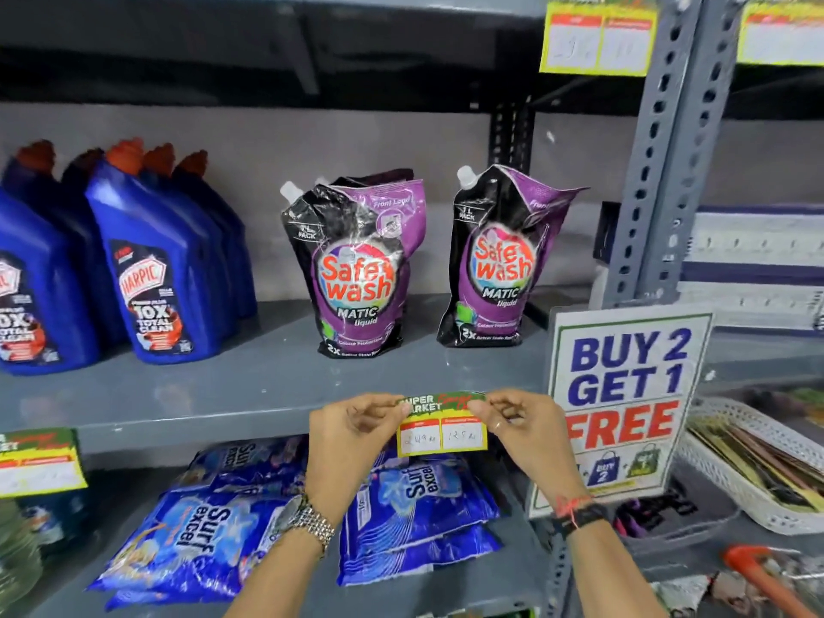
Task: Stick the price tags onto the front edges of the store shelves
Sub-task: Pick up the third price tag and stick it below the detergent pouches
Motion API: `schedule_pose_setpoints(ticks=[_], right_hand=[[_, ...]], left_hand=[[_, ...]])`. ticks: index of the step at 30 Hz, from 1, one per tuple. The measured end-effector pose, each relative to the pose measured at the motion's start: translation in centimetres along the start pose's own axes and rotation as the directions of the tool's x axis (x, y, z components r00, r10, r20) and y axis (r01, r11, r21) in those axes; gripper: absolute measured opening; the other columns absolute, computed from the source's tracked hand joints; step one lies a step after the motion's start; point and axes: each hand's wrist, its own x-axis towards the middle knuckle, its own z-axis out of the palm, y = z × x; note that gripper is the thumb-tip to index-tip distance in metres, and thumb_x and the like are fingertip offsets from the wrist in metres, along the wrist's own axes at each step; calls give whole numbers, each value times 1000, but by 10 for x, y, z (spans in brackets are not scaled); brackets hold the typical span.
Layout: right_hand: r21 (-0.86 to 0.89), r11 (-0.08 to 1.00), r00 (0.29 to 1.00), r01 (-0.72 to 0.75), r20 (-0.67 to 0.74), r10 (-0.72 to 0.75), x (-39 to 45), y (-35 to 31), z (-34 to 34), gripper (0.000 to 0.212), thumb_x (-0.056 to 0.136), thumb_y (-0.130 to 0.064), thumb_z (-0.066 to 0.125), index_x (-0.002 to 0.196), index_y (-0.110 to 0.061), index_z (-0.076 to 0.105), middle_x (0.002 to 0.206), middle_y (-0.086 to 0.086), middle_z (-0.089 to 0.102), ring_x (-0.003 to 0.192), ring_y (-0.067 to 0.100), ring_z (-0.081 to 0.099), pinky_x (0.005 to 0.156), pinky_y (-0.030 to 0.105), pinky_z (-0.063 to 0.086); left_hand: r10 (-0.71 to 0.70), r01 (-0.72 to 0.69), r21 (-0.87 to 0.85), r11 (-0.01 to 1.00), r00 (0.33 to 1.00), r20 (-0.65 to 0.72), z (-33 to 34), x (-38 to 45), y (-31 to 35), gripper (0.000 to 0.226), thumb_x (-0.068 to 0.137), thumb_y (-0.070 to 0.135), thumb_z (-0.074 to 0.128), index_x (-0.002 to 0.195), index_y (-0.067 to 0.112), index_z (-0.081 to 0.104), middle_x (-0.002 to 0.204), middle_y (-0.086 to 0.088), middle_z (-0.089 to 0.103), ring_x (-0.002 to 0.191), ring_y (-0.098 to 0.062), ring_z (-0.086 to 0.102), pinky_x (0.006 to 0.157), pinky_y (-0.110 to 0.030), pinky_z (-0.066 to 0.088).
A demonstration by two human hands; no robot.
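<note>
Both hands pinch the top corners of a price tag (441, 425), the left hand (352, 432) on its left corner and the right hand (526, 428) on its right, holding it flat against the front edge of the grey shelf (200, 428). Two purple detergent pouches (361, 265) stand on that shelf behind the tag, with blue bottles (151, 265) further left. A "Buy 2 Get 1 Free" sign (624, 394) hangs just right of the hands, and blue washing-powder packs (196, 541) lie on the shelf below.
</note>
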Motion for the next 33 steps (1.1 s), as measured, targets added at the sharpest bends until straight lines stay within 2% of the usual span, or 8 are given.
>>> schedule_pose_setpoints(ticks=[6, 12, 15, 17, 19, 23, 27, 33], right_hand=[[-54, 999, 1000, 3, 2, -3, 2, 3, 1, 20, 74, -35, 74, 81, -17, 73, 65, -11, 65, 63, 0, 59, 58, 1, 44], [-132, 990, 998, 56, -29, -60, -3, -4, 4, 17, 77, -36, 72, 72, -20, 69, 59, -13, 60, 57, 1, 56, 53, 4, 44], [-306, 950, 991, 53, -98, -86, -4, -8, 3, 27, 73, -43, 73, 69, -18, 65, 61, -7, 59, 61, 10, 57, 57, 19, 49], [-374, 921, 970, 110, -161, -181, -5, -14, 3, 36, 69, -46, 75, 74, -15, 57, 73, -2, 58, 73, 17, 54, 64, 30, 48], [-391, 896, 949, 213, -138, -285, -5, -23, 7, 46, 70, -53, 70, 89, -15, 55, 90, 2, 59, 87, 20, 52, 75, 34, 46], [-437, 862, 966, 258, 95, -241, 8, -26, 20, 70, 78, -63, 52, 127, -13, 50, 130, 12, 58, 124, 25, 49, 102, 43, 43], [-428, 872, 970, 236, 158, -185, 14, -19, 18, 59, 81, -55, 56, 125, -15, 56, 135, 12, 56, 128, 23, 49, 106, 40, 39], [-300, 931, 962, 206, 236, -137, 20, -17, 4, 34, 87, -20, 62, 121, -18, 61, 133, 6, 58, 128, 16, 48, 108, 32, 38]], left_hand=[[12, -12, 38, 999, 1000, 7, 1, 1, -2, 9, 68, 31, 80, 74, 31, 74, 68, 9, 74, 62, -2, 68, 59, -17, 56], [41, -40, 121, 992, 999, -5, 3, 2, 1, 16, 70, 35, 78, 80, 22, 76, 67, 11, 73, 60, 3, 66, 58, -17, 56], [98, -77, 397, 914, 995, -35, 3, 1, 7, 15, 71, 49, 71, 74, 34, 69, 60, 20, 66, 57, 7, 61, 51, -22, 52], [253, -174, 589, 790, 966, -54, 2, -1, 10, 15, 73, 51, 68, 80, 38, 66, 72, 19, 66, 69, 1, 59, 59, -23, 47], [395, -291, 655, 697, 919, -11, 4, 0, 8, 26, 76, 49, 65, 100, 38, 63, 104, 10, 63, 95, -13, 56, 78, -29, 41], [379, -409, 642, 648, 905, 194, 7, 12, 5, 41, 86, 52, 49, 124, 37, 54, 134, 6, 55, 131, -17, 42, 108, -39, 27], [328, -435, 640, 633, 900, 287, 7, 19, -4, 35, 90, 51, 45, 121, 40, 56, 133, 13, 57, 128, -8, 47, 109, -36, 27], [294, -448, 554, 702, 890, 348, -5, 25, -8, 37, 91, 45, 47, 126, 37, 54, 135, 17, 52, 128, -2, 44, 109, -29, 34]])
